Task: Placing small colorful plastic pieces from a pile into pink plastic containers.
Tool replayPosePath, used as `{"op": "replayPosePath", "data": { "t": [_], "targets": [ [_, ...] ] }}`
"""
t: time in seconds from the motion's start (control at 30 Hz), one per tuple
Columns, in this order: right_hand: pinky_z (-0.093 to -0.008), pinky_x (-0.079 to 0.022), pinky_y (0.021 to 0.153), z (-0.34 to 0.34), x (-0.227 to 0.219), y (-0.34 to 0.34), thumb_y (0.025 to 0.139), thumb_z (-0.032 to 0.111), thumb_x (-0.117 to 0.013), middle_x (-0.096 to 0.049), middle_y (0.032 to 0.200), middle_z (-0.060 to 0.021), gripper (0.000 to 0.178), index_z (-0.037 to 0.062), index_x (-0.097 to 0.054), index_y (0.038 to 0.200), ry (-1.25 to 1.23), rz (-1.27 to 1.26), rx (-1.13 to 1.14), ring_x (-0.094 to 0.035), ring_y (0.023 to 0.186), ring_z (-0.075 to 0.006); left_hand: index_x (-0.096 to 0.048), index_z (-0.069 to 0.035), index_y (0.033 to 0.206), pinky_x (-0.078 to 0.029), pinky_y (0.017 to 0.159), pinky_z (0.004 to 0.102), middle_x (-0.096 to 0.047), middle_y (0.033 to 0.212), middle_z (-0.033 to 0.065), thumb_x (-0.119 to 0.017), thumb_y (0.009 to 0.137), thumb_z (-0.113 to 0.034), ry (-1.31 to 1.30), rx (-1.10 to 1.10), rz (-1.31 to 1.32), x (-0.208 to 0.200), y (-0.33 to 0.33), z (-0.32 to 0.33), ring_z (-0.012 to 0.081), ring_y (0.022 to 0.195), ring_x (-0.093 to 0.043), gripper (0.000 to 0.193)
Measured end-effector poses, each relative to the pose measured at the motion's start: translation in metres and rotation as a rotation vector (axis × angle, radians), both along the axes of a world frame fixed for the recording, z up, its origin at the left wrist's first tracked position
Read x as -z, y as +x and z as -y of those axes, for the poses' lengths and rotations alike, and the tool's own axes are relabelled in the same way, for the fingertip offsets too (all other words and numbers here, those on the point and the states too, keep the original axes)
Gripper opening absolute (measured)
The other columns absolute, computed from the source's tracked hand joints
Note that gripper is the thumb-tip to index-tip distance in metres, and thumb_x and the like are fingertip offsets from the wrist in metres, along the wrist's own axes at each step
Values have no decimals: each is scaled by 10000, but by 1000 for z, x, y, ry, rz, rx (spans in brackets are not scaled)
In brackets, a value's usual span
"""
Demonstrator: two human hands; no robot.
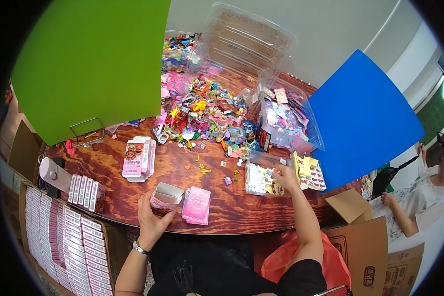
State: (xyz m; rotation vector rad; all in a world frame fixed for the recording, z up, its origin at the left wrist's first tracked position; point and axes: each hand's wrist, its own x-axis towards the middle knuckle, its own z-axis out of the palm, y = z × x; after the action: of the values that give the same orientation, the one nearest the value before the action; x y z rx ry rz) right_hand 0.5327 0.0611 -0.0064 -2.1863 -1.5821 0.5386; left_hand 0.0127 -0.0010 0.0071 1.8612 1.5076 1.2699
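My left hand (152, 220) is wrapped round a small carton (166, 197), pink and white, whose top stands open. To its right lies a stack of pink cards (196, 204), slightly fanned. Over a shallow clear tray (251, 189) my right hand (286, 177) is closed, its fingertips pinched together among small pieces; what they hold is too small to make out. Yellow and white sheets with little pictures (309, 170) lie at the tray's right side. Flat pink cartons (138, 159) lie farther back on the left.
A heap of colourful trinkets (207, 111) covers the back middle. Beside it a clear bin (293, 121) holds packets. Green (91, 69) and blue (362, 118) panels flank the table. Finished-looking cartons (66, 241) fill a box at lower left. A person (424, 197) is at far right.
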Motion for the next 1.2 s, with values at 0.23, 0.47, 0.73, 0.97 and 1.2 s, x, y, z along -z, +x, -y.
{"op": "replayPosePath", "data": {
  "t": [0.23,0.47,0.73,0.97,1.2],
  "targets": [
    [-398,-530,709,1,-30,-15,887,231,-732,-722,875,-146,198,61,-672,966,3,366,-214,-702,813,-279,-520,11,1276,-504,878,386,-594,1119,153,-874,705,-149,8,4,-4,-1,-1,2,293,1020,-618,691],
    [-224,-441,597,-4,-20,-6,966,231,-702,-710,860,9,156,87,-640,956,19,-522,-209,-580,725,-30,-520,11,1273,-501,888,393,-595,1119,157,-869,704,-148,5,16,3,-3,1,1,300,1027,-616,686],
    [-202,-420,636,-7,-89,-103,965,157,-698,-710,885,3,103,78,-637,986,-85,-726,-262,-591,743,-35,-543,2,1237,-506,893,417,-606,1136,179,-874,690,-160,27,33,-89,-10,10,-2,338,1044,-613,660],
    [-258,-525,632,9,-133,-241,948,116,-690,-708,861,-24,86,42,-675,988,-83,-546,-677,-665,756,-70,-501,25,1310,-467,925,484,-590,1157,224,-831,695,-149,88,113,-90,3,32,-10,416,1050,-553,719],
    [-391,-567,658,24,-76,-301,855,108,-696,-666,918,-107,193,88,-655,1042,486,85,-1041,-697,783,-283,-463,8,1381,-460,926,466,-589,1182,215,-840,642,-109,110,144,-160,0,19,4,407,1061,-545,838]
  ]
}}
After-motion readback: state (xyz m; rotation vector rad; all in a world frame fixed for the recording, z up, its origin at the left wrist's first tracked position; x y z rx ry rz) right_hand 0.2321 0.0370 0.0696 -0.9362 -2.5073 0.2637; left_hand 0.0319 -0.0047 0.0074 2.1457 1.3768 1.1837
